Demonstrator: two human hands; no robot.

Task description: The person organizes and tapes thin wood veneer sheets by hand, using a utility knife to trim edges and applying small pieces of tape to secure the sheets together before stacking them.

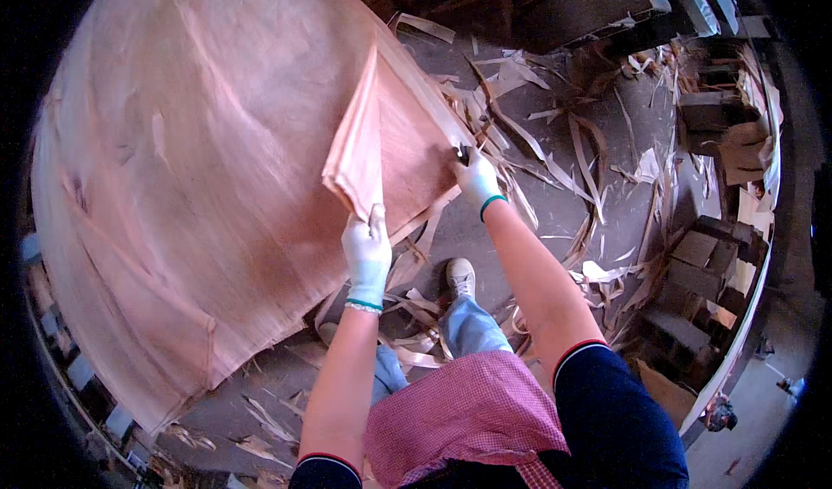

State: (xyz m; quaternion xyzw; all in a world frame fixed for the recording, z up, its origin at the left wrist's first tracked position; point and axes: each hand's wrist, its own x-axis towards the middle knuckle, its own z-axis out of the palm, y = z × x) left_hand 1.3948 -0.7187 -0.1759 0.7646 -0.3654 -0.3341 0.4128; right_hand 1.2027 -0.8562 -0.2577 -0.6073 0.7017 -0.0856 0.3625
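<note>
A wide stack of thin pinkish-tan wood veneer sheets (234, 142) fills the left and middle. My left hand (367, 251), in a white glove with a green cuff, is closed on the corner of several sheets (354, 151), which are folded back to the left and stand up from the stack. My right hand (477, 180), gloved the same way, is at the stack's right corner. Its fingers are closed around a small dark tool (464, 153), whose kind I cannot make out. The tool is beside the edge of the sheets beneath the fold.
Torn veneer strips (581, 160) litter the grey floor (624, 125) right of the stack and around my shoe (461, 278). Dark blocks (698, 264) and wood scraps line the far right. Shadowed machinery (624, 21) stands at the top right.
</note>
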